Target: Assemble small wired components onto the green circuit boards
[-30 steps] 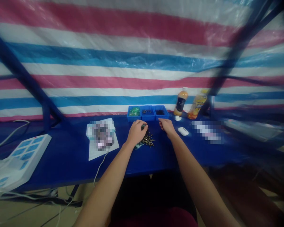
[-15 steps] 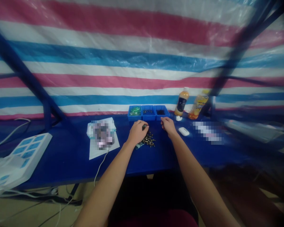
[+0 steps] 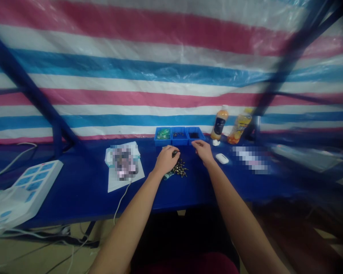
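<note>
My left hand [image 3: 166, 158] is closed round a small dark piece [image 3: 175, 153], whose kind is too small to tell. Just below its fingers lies a pile of small brass-coloured metal parts [image 3: 181, 168], partly over a small clear-green plastic bag [image 3: 169, 175]. My right hand [image 3: 203, 151] hovers in front of the right-hand blue bin, fingertips drawn together; anything in them is too small to make out. Three blue bins stand in a row: one with green pieces [image 3: 163, 134], a middle one with small metal parts [image 3: 178, 134], and one with dark pieces [image 3: 193, 135].
Two drink bottles [image 3: 219, 123] stand at the back right, a crumpled white tissue [image 3: 216, 142] and a white oval case [image 3: 222, 158] before them. Papers [image 3: 114, 184] lie left of my left hand. A white power strip [image 3: 45, 182] with cables occupies the left end of the blue table [image 3: 85, 190].
My right hand has shifted slightly left, its fingertips now pointing more to the left before the right bin. The left hand stays in place with the dark piece.
</note>
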`<action>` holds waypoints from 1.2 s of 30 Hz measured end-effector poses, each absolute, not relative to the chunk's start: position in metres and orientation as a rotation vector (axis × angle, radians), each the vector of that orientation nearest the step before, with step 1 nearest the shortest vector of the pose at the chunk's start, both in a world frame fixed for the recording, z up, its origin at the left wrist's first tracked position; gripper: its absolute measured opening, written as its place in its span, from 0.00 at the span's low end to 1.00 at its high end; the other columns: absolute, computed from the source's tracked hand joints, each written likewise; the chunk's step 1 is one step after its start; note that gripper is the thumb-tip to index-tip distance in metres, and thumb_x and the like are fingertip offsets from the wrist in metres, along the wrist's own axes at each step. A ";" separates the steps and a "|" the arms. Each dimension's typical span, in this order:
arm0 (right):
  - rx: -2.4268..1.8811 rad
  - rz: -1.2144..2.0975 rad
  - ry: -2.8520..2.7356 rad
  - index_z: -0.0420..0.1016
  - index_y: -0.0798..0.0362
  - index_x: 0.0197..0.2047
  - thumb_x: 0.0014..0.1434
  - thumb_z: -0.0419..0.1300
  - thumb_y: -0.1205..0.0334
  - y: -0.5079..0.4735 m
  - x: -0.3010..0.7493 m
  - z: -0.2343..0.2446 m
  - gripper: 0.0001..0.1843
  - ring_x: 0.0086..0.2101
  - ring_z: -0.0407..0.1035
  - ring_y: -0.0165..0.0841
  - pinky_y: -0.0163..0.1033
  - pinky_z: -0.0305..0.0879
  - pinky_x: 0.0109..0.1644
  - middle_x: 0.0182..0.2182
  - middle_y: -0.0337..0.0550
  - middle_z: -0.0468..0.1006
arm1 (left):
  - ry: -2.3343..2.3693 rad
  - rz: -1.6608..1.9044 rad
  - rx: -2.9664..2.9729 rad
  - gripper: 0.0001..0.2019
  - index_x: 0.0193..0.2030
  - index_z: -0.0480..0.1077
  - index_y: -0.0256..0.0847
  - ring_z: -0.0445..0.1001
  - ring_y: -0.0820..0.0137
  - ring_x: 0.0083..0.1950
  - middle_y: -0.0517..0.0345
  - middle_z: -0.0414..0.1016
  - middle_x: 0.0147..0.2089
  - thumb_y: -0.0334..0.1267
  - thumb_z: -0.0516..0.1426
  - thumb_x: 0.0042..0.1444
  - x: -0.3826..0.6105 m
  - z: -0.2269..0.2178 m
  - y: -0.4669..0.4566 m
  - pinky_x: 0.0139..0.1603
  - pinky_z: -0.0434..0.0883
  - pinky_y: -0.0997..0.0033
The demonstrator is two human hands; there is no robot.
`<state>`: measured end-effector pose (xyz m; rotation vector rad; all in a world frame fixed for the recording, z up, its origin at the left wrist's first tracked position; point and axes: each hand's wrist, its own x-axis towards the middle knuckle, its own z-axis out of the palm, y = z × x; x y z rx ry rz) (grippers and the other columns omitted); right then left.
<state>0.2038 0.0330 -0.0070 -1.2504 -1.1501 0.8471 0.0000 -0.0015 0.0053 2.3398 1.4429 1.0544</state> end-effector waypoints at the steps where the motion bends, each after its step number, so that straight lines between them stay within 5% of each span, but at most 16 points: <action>1: -1.243 0.851 -1.146 0.76 0.55 0.35 0.47 0.66 0.48 0.033 0.204 -0.007 0.19 0.20 0.59 0.27 0.33 0.54 0.22 0.22 0.37 0.70 | 1.446 1.050 2.339 0.11 0.45 0.74 0.44 0.71 0.61 0.53 0.53 0.75 0.49 0.43 0.53 0.63 0.000 0.005 -0.001 0.57 0.67 0.57; 8: -1.247 0.881 -1.084 0.74 0.53 0.36 0.50 0.63 0.50 0.038 0.204 -0.007 0.16 0.18 0.60 0.26 0.33 0.52 0.20 0.24 0.36 0.71 | 1.454 1.018 2.329 0.12 0.46 0.74 0.44 0.71 0.61 0.53 0.53 0.74 0.49 0.44 0.53 0.63 0.000 0.005 -0.001 0.55 0.68 0.58; 15: -1.373 0.908 -1.092 0.71 0.54 0.25 0.53 0.60 0.50 0.034 0.206 -0.006 0.15 0.19 0.58 0.26 0.33 0.53 0.21 0.19 0.37 0.67 | 1.454 0.990 2.314 0.13 0.47 0.74 0.44 0.71 0.60 0.53 0.53 0.74 0.50 0.44 0.52 0.63 0.000 0.005 -0.002 0.54 0.69 0.58; 36: -1.367 0.962 -0.956 0.67 0.53 0.25 0.52 0.60 0.53 0.035 0.207 -0.005 0.12 0.18 0.57 0.27 0.33 0.52 0.21 0.17 0.34 0.63 | 1.442 0.973 2.315 0.13 0.47 0.75 0.43 0.72 0.60 0.53 0.52 0.74 0.50 0.44 0.53 0.63 0.000 0.006 -0.002 0.55 0.69 0.58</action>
